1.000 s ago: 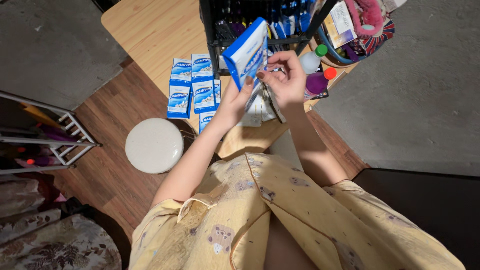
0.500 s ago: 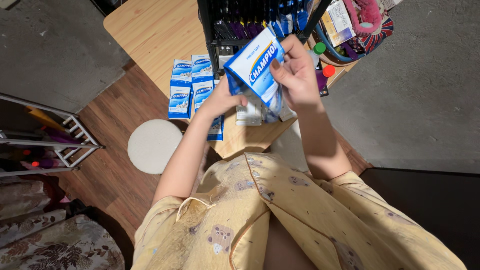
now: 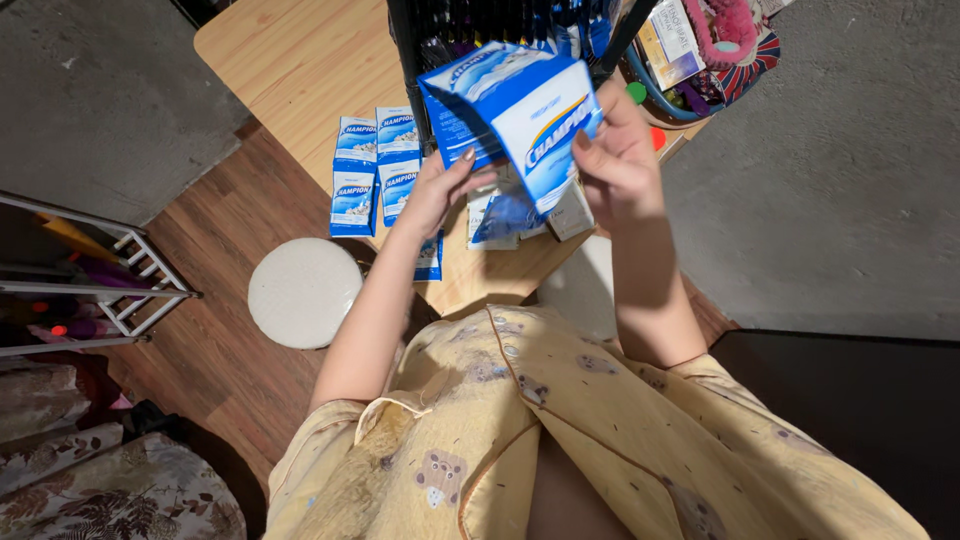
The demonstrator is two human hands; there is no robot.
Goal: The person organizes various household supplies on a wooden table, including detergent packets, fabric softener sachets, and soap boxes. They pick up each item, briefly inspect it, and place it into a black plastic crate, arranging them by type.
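Blue-and-white carton (image 3: 520, 105), partly unfolded, is held up above the near edge of the wooden table (image 3: 290, 60), the right hand (image 3: 620, 160) pinching its right side and the left hand (image 3: 440, 190) gripping its lower left flap. Beyond the left hand, 4 small matching boxes (image 3: 368, 165) lie on the table beside a black rack (image 3: 500, 30); a white round stool (image 3: 305, 292) stands on the floor at left.

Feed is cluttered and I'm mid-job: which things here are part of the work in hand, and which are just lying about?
In hand:
blue carton, held up in left hand and right hand
folded cartons in rows on the table
flat blanks under the hands

Lying about:
stool
black rack
basket
metal shelf
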